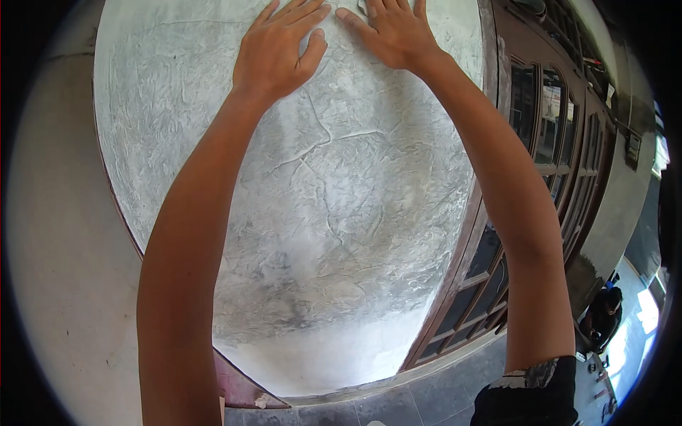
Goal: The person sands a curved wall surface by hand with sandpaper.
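Note:
Both my arms reach up to a rough, whitish plastered wall panel with cracks running through it. My left hand lies flat against the plaster near the top, fingers spread. My right hand presses flat beside it, its thumb nearly meeting the left fingertips. Neither hand holds anything. The fingertips of the right hand are cut off by the frame's top edge.
A smooth beige wall lies to the left. A brown wooden door frame with glass panes runs along the right. Grey floor tiles are below. A person in dark clothes crouches far right among tools.

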### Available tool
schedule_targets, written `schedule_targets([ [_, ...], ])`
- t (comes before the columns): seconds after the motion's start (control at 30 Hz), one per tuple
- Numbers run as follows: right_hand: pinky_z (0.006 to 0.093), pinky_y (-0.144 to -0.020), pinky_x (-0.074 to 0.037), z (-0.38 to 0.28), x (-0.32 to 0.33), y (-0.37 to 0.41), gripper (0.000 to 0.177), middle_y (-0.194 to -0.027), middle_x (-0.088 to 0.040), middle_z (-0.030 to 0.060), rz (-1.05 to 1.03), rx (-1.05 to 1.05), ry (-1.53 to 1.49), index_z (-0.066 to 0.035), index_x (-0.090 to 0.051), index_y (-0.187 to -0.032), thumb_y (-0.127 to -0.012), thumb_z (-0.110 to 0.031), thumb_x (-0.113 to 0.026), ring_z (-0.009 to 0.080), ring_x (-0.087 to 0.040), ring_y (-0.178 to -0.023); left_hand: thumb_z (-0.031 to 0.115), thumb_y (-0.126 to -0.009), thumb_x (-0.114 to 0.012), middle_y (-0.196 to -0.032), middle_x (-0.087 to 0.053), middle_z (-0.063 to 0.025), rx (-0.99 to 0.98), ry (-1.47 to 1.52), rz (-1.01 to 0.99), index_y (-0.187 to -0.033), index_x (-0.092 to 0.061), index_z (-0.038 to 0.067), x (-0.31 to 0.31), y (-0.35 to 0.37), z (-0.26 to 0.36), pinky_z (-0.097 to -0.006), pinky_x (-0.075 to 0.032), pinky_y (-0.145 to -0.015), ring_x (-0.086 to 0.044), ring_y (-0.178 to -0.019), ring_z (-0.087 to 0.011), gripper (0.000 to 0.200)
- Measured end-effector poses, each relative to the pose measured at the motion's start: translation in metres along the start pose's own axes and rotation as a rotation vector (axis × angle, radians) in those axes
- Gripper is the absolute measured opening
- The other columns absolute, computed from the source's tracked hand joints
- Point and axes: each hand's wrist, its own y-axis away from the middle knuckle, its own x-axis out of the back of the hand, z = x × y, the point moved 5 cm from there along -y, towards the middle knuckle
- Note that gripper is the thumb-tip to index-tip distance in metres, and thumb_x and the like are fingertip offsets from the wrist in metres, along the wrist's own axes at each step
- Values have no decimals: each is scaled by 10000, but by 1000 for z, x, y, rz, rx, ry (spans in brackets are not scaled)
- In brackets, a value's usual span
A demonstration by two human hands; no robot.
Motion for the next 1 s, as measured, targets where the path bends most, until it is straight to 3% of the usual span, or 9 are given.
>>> schedule_targets([
  [0.13, 688, -1239, -109, -7, -11, 96, 961, -1730, -156, 155, 107, 137, -111, -33, -205, -1645, -1011, -748, -310, 340, -106, -1605, 145, -933, -524, -1445, -611, -210, 1, -6, 2, -1315, -655, -49, -2, 2, 0, -519, -331, -1213, -499, -1426, -360, 448],
  [0.4, 578, -1287, -55, -9, -1, -3, 953, -1729, -73, 217, -29, -7, -6, 42, -105, -1636, -1048, -692, -262, 379, -59, -1603, 131, -933, -513, -1454, -604, -210, -10, -15, -35, -1320, -653, -51, -3, -1, 0, -512, -329, -1215, -499, -1425, -368, 450],
  [0.5, 655, -1256, -104, -12, -12, 79, 987, -1731, -173, 138, 191, 124, -105, -75, -245, -1648, -976, -791, -344, 315, -133, -1604, 141, -934, -516, -1453, -604, -210, -14, 3, -15, -1315, -653, -57, -2, 0, -2, -514, -330, -1215, -501, -1422, -370, 450],
  [0.6, 645, -1260, -100, -10, -11, 112, 996, -1733, -160, 141, 36, 120, -43, -56, -242, -1645, -978, -789, -341, 323, -123, -1605, 154, -936, -518, -1450, -607, -209, -3, -33, -8, -1315, -652, -61, -3, 1, 2, -514, -332, -1215, -503, -1421, -367, 456],
  [0.7, 640, -1261, -69, 7, -3, 29, 970, -1733, -150, 152, -30, 46, -13, -70, -179, -1661, -998, -760, -341, 357, -73, -1605, 157, -934, -525, -1447, -609, -207, -5, -36, -8, -1315, -652, -60, -5, -2, 4, -513, -335, -1215, -506, -1419, -363, 456],
  [0.73, 575, -1288, -50, 24, -38, -10, 972, -1733, -50, 209, 20, -42, 436, 38, -91, -1638, -1039, -712, -243, 371, -36, -1606, 155, -933, -526, -1446, -610, -207, -10, -34, -6, -1314, -652, -60, -4, -2, 4, -513, -337, -1214, -507, -1418, -362, 455],
  [0.8, 573, -1288, -46, 4, 0, -1, 989, -1734, -44, 210, -65, -36, -21, 38, -90, -1639, -1031, -725, -252, 366, -31, -1607, 153, -933, -527, -1445, -610, -206, -15, -43, -11, -1314, -652, -59, -1, -1, 2, -513, -338, -1213, -508, -1417, -361, 454],
  [0.87, 645, -1260, -66, -12, -8, 46, 975, -1734, -145, 152, 133, 78, -89, -75, -172, -1663, -996, -767, -334, 352, -75, -1606, 147, -931, -527, -1439, -614, -209, -11, 2, -12, -1312, -654, -57, -1, 0, 2, -513, -342, -1211, -510, -1414, -364, 451],
  [1.0, 652, -1257, -109, -27, -10, 86, 987, -1723, -165, 181, 58, 197, 17, -52, -236, -1645, -988, -782, -319, 359, -131, -1598, 144, -927, -524, -1429, -620, -213, 0, -6, 23, -1302, -661, -56, -3, -3, 0, -515, -345, -1208, -513, -1411, -367, 446],
])
